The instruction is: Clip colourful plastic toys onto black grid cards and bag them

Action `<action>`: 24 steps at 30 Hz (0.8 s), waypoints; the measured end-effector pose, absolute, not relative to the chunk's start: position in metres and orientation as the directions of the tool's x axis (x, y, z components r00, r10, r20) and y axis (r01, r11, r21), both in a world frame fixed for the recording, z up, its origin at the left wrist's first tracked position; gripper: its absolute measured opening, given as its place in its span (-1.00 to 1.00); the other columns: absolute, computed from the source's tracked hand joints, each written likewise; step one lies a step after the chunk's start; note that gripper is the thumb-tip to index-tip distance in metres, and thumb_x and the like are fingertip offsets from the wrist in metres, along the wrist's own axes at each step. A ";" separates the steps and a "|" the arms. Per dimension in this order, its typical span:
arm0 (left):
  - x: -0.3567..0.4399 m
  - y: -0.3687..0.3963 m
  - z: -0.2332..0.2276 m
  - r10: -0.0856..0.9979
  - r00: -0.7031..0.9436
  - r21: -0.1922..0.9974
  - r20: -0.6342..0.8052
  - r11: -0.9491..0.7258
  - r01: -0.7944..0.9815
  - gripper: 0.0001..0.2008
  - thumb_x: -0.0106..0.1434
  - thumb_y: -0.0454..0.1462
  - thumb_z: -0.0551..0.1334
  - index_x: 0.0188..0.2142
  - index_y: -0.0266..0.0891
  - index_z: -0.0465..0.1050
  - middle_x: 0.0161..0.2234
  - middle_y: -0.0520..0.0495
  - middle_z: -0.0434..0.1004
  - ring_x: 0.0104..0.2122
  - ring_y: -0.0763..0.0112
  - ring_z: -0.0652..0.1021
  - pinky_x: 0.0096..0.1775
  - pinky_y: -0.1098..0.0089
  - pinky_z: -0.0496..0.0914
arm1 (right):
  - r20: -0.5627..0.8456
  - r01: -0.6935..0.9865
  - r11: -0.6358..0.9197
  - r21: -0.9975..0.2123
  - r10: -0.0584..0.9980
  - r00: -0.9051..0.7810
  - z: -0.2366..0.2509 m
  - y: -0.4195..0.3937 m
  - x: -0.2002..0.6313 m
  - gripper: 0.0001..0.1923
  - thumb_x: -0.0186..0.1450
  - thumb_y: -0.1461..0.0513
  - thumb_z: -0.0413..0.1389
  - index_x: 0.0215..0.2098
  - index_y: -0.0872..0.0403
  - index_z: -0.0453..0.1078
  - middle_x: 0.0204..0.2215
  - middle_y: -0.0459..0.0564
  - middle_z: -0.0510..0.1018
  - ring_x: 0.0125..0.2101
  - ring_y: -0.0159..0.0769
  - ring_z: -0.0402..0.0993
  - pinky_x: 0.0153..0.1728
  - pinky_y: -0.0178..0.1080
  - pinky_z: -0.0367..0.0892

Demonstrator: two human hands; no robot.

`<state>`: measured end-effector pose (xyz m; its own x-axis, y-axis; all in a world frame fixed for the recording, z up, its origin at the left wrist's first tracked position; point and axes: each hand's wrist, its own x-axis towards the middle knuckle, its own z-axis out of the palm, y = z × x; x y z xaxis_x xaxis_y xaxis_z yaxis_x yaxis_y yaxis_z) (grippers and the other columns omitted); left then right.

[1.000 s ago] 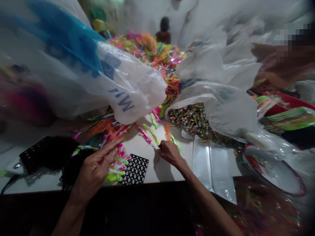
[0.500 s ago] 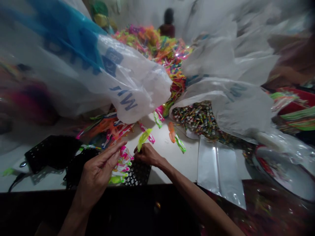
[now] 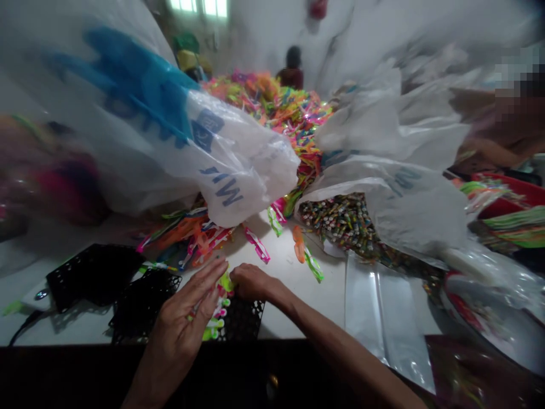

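The small stack of neon plastic strips (image 3: 215,318) on the black perforated tray (image 3: 244,318) is pressed flat by the left hand (image 3: 187,324), the yellow-green strip (image 3: 225,281) lifted earlier now lowered onto it in the right hand (image 3: 251,282)'s closed grip

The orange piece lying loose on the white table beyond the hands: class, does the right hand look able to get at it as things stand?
Probably yes. The orange piece lies on bare white table just beyond the right hand, with nothing over it or between them.
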<state>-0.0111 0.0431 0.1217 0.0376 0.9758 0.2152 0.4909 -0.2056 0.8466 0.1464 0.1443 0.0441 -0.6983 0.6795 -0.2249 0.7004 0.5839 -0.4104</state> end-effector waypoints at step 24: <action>-0.003 0.021 0.107 0.901 -0.137 0.784 0.411 -0.273 0.558 -0.62 0.24 -0.20 0.15 0.07 0.00 0.36 0.18 0.03 0.27 0.13 0.23 0.36 0.08 0.27 0.36 | 0.046 0.953 0.300 -0.049 0.953 -0.298 0.026 0.184 0.204 -0.67 0.37 0.12 -0.10 -0.05 0.09 0.38 -0.05 0.15 0.44 0.00 -0.05 0.24 -0.01 -0.03 0.12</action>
<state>-0.0032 0.0208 0.1071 -0.1375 0.9010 0.4114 0.5583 -0.2726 0.7836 0.2039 0.1837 0.0264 -0.2981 0.9535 0.0457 0.9526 0.3002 -0.0495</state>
